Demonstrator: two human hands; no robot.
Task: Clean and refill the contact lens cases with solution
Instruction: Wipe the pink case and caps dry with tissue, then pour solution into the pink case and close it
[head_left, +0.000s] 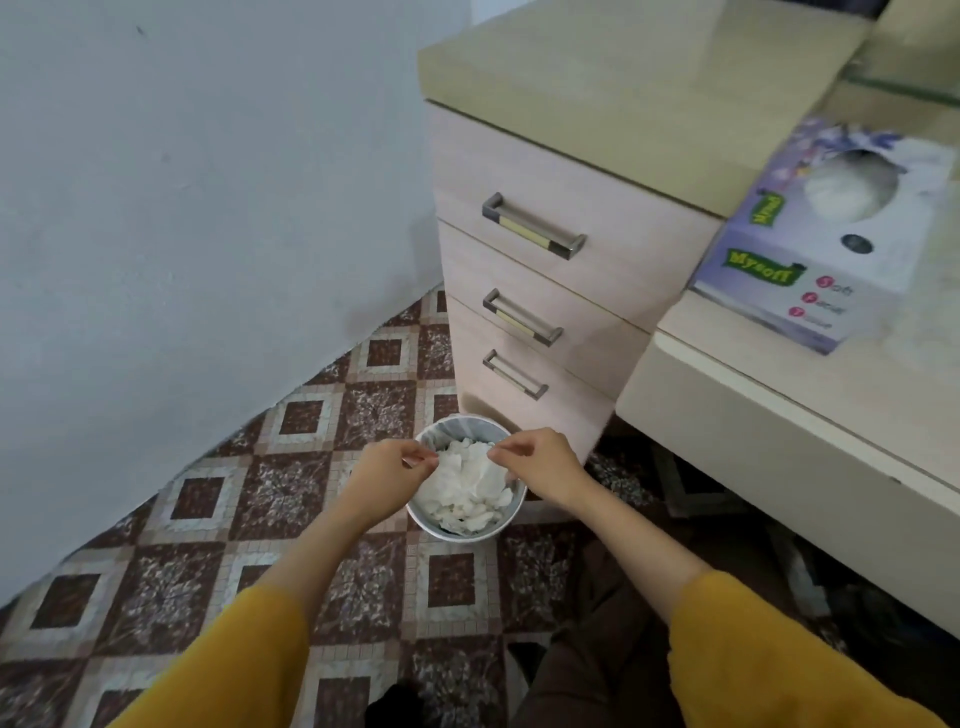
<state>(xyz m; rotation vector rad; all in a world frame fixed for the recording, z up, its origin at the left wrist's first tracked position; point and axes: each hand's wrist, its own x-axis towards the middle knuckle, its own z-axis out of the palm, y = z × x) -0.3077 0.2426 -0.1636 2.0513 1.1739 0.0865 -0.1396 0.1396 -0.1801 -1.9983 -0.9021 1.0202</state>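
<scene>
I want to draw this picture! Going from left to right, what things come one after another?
Wall → left hand → waste bin → right hand → tissue box.

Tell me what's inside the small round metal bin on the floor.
The small round metal bin holds crumpled white tissues and a pale liner; anything beneath the tissues is hidden.

Mustard sleeves (223, 670) — brown-and-cream diamond floor (291, 488)

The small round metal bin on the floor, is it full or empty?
Full: crumpled white tissues pile up to the rim of the small round metal bin.
</scene>
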